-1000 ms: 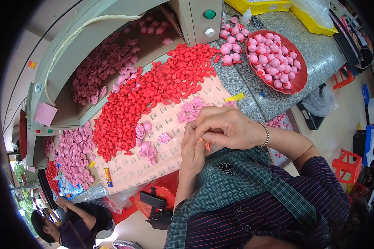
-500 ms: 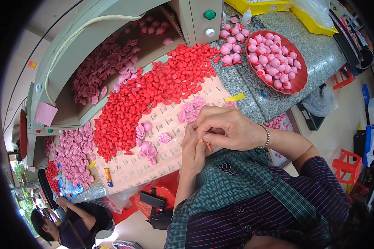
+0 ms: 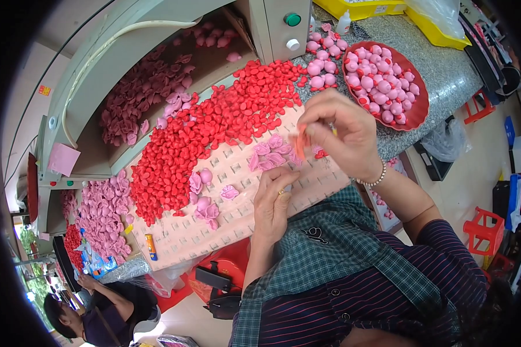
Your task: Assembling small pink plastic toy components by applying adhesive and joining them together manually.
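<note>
- Orange piece (image 3: 301, 143), blurred: pinched between thumb and fingers of the right hand (image 3: 347, 136).
- Left hand (image 3: 273, 202), nearer the body and left of that pinch: fingers curled; cannot tell whether they hold anything.
- One red scalloped bowl (image 3: 424, 107), right of and beyond the pinch: full of pink balls (image 3: 385, 87) with red bits.
- Two yellow trays (image 3: 338, 8), farther beyond.
- Left of the pinch: pink petal pieces (image 3: 271, 151) near, one lone pink rosette (image 3: 228, 192), then an uncountable red heap (image 3: 214, 118).
- The right hand partly hides the pink mat (image 3: 182, 237).
</note>
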### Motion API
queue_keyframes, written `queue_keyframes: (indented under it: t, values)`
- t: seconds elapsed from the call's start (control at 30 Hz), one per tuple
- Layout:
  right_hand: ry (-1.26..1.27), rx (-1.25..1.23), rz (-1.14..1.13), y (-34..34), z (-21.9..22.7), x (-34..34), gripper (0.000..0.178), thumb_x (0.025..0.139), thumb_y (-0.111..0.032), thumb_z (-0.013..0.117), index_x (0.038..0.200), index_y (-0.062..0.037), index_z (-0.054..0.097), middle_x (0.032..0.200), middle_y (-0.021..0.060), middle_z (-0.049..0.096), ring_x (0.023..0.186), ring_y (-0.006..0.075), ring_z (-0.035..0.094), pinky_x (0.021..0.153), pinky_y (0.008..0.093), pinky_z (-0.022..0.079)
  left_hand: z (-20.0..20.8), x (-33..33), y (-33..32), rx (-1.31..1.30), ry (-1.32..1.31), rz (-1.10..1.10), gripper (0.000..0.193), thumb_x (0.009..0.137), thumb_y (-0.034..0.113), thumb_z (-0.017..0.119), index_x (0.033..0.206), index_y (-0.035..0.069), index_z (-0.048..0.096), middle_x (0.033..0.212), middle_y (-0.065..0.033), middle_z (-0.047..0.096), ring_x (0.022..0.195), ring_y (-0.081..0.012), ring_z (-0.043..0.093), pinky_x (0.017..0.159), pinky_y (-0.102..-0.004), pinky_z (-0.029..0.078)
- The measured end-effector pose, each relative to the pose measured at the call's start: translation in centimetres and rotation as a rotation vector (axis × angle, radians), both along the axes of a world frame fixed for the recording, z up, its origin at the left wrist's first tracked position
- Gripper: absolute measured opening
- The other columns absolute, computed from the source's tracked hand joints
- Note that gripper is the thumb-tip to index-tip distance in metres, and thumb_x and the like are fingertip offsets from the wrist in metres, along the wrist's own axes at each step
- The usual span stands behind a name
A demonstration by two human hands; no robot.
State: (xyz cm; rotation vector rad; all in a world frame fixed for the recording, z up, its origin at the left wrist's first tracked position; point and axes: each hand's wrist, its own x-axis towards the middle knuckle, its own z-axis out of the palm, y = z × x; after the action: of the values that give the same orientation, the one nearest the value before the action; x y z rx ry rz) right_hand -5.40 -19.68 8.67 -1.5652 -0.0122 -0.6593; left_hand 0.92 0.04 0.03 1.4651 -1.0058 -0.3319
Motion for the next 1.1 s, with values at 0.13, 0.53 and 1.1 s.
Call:
queue_keyframes:
  t: [0.13, 0.53, 1.1]
  values:
    - [-0.083, -0.654, -0.361, -4.1, -3.2, 1.2, 0.028, 0.076, 0.019, 0.057, 0.096, 0.0008, 0.065, 0.093, 0.01, 0.058, 0.084, 0.0193, 0.064, 0.065, 0.029, 0.051, -0.1, -0.3, -0.1, 0.006, 0.025, -0.01, 0.029, 0.102, 0.02, 0.05, 0.119, 0.0, 0.063, 0.112, -0.0173, 0.058, 0.103, -0.0277, 0.058, 0.091, -0.035, 0.045]
    - [0.303, -1.099, -0.581, -4.3, -5.9, -0.7, 0.026, 0.08, 0.004, 0.061, 0.106, -0.0014, 0.063, 0.102, 0.0152, 0.064, 0.085, 0.0328, 0.065, 0.072, 0.0405, 0.052, 0.1, -0.5, 0.0, 0.072, -0.004, -0.001, 0.033, 0.102, 0.024, 0.047, 0.119, -0.001, 0.061, 0.114, -0.0174, 0.058, 0.103, -0.027, 0.058, 0.092, -0.0354, 0.045]
    - [0.253, -0.699, -0.334, -1.1, -8.3, -4.7, 0.04, 0.073, -0.004, 0.077, 0.111, -0.0016, 0.064, 0.11, 0.0142, 0.062, 0.092, 0.0303, 0.064, 0.077, 0.0356, 0.054, 0.3, -1.3, -0.3, 0.283, -0.078, 0.065, 0.045, 0.087, 0.001, 0.067, 0.129, -0.001, 0.053, 0.117, -0.0212, 0.061, 0.106, -0.0375, 0.06, 0.093, -0.0412, 0.048]
